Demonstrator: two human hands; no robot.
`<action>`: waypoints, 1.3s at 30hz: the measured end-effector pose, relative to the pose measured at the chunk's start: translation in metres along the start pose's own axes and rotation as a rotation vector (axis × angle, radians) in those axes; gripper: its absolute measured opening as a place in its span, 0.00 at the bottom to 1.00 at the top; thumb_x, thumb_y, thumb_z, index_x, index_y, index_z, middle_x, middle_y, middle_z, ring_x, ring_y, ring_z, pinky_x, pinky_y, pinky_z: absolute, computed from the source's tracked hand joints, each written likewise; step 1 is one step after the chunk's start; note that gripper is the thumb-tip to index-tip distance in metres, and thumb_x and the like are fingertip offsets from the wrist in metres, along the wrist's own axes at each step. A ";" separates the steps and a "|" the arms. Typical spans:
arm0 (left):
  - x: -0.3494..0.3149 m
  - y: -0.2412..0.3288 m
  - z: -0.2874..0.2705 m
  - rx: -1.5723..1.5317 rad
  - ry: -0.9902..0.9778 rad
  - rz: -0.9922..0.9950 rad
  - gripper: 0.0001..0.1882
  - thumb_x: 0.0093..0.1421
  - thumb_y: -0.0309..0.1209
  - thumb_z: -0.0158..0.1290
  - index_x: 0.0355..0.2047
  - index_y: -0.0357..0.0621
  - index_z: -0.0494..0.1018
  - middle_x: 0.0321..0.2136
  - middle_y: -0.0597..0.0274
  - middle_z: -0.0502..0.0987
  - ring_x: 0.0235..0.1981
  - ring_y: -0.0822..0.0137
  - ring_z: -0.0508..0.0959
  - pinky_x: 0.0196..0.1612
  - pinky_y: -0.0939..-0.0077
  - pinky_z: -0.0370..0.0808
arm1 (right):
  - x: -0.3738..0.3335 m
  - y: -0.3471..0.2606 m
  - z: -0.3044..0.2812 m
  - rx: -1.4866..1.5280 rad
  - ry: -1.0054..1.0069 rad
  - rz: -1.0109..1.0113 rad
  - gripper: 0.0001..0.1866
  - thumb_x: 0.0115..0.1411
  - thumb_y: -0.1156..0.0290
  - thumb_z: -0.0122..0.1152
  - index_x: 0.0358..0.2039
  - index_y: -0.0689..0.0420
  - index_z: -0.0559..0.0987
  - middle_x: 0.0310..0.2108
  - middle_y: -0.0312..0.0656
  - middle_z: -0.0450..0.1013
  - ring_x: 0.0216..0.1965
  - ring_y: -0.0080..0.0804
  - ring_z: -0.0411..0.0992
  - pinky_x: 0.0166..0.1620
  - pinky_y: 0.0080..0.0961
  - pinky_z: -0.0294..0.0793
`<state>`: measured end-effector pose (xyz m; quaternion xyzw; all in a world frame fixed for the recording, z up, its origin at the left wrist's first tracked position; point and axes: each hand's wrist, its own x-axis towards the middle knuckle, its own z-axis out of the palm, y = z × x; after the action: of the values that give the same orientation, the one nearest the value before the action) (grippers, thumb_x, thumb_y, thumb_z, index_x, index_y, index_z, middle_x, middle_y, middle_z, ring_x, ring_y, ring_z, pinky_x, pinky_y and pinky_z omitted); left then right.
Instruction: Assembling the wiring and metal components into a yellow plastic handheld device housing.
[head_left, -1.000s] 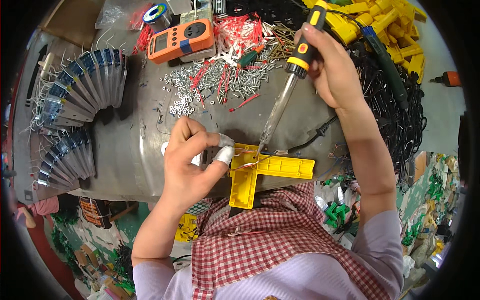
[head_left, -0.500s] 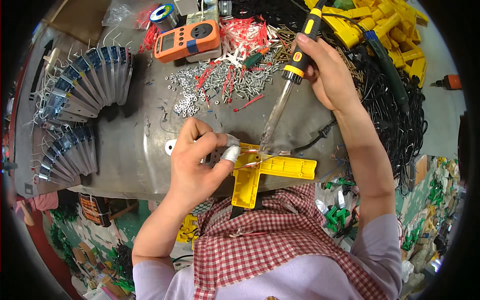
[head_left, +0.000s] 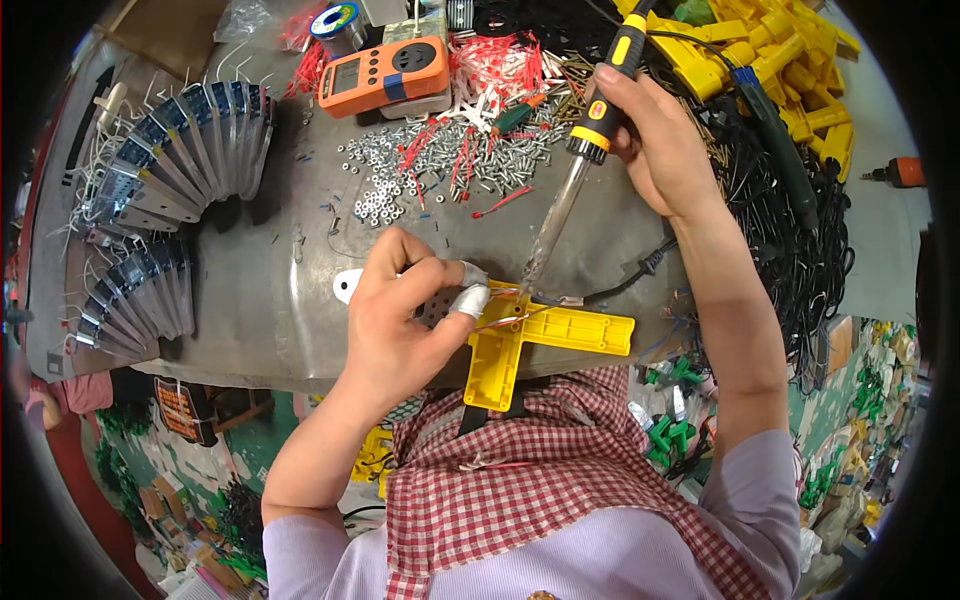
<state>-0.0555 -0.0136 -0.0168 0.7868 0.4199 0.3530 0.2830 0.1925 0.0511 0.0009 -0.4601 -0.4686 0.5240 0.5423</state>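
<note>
Yellow shell [head_left: 580, 330]: it is at the near edge of the table [head_left: 285, 340], about the middle. Its open side faces up. One long arm points to the right edge, and the other pokes out past the near edge, toward the person.
Left hand [head_left: 400, 315]: it is the nearer hand, just left of the shell's back corner. The thumb and first finger, in white covers, pinch thin wires [head_left: 507, 322] that run into the shell.
Right hand [head_left: 660, 150]: it is wrapped around the black and yellow handle of a soldering iron [head_left: 562, 205], farther back and to the right.
Iron tip: the iron slants down from the right hand to the shell's back end, right beside the wires. I can't tell if it touches them.
Black cord [head_left: 612, 292]: it goes from near the shell toward the right edge.
Back of the table: an orange meter [head_left: 385, 78], loose screws [head_left: 500, 165] and, by the right corner, a heap of yellow parts [head_left: 790, 60].
What is different: one second ago the left fingers were beside the shell's edge. Now they reach a little over it. The right hand holds the iron almost the same way.
</note>
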 end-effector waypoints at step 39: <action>-0.013 0.006 0.006 -0.001 -0.066 0.063 0.11 0.41 0.23 0.60 0.28 0.38 0.75 0.24 0.61 0.63 0.24 0.67 0.67 0.25 0.75 0.66 | -0.014 -0.002 0.006 -0.110 -0.036 0.014 0.17 0.58 0.54 0.57 0.33 0.56 0.75 0.25 0.27 0.68 0.22 0.10 0.57 0.27 0.10 0.57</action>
<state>-0.0526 -0.0284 -0.0198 0.8108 0.3849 0.3358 0.2858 0.1865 0.0373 0.0038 -0.4830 -0.5030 0.5096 0.5040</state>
